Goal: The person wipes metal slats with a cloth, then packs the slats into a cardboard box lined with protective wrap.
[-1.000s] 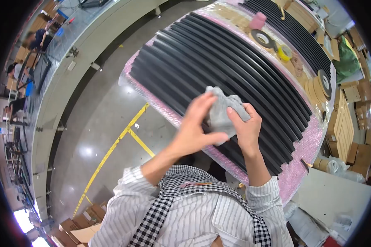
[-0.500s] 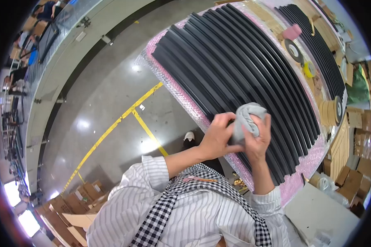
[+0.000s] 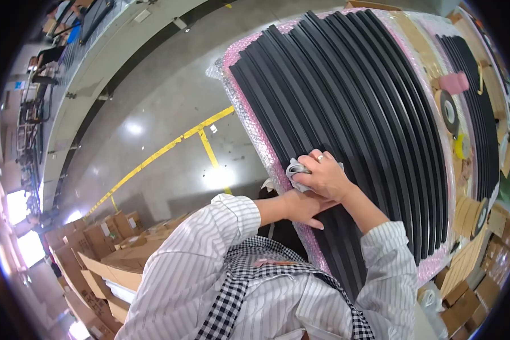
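Note:
My right hand, a ring on one finger, is closed around a crumpled grey cloth. The cloth rests against the black ribbed strips near their left edge. Just below it, my left hand lies low over the strips with its thumb stretched out. Its other fingers pass partly under my right hand and are partly hidden. The long black strips lie side by side on pink bubble wrap.
Right of the strips are a pink roll, a black tape roll, yellow tape and tan tape rolls. More black strips lie beyond. Cardboard boxes stand lower left; a conveyor runs along the left.
The cloth, held up between both hands before, is now down on the strips under my right hand. My left hand has let go of it and moved lower. The view has shifted.

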`<state>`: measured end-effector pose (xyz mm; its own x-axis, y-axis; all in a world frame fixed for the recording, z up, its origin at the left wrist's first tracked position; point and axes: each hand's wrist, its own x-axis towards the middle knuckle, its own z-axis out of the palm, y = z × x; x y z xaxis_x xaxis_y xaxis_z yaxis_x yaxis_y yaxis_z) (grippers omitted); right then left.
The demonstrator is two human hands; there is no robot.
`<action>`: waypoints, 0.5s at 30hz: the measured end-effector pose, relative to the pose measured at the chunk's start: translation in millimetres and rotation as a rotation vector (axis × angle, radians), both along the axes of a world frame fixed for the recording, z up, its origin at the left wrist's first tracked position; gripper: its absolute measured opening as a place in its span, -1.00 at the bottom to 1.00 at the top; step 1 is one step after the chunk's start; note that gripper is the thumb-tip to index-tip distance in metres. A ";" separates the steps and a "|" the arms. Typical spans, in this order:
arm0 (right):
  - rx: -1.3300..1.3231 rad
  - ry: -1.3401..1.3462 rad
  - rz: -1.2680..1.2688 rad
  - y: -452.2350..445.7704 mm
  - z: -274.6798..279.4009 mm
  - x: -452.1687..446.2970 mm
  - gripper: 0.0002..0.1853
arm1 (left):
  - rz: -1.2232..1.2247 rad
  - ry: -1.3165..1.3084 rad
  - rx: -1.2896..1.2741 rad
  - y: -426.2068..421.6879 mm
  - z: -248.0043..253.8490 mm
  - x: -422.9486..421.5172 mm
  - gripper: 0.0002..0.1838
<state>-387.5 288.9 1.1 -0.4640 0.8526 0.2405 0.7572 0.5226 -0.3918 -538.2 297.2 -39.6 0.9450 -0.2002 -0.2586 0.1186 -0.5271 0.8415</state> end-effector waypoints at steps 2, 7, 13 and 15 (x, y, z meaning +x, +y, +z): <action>-0.025 -0.001 0.097 22.2 -12.6 -0.8 -0.82 | 0.002 -0.104 0.109 4.5 4.6 2.9 0.07; 0.127 0.042 0.232 95.7 -24.1 -0.2 -0.87 | -0.037 -0.364 0.417 12.8 13.2 9.4 0.08; 0.227 0.061 0.223 186.6 -26.4 -9.6 -0.88 | -0.032 -0.399 0.394 16.2 10.0 7.6 0.08; 0.236 0.058 0.211 213.2 -28.2 -13.2 -0.88 | -0.057 -0.373 0.356 16.7 7.0 8.6 0.11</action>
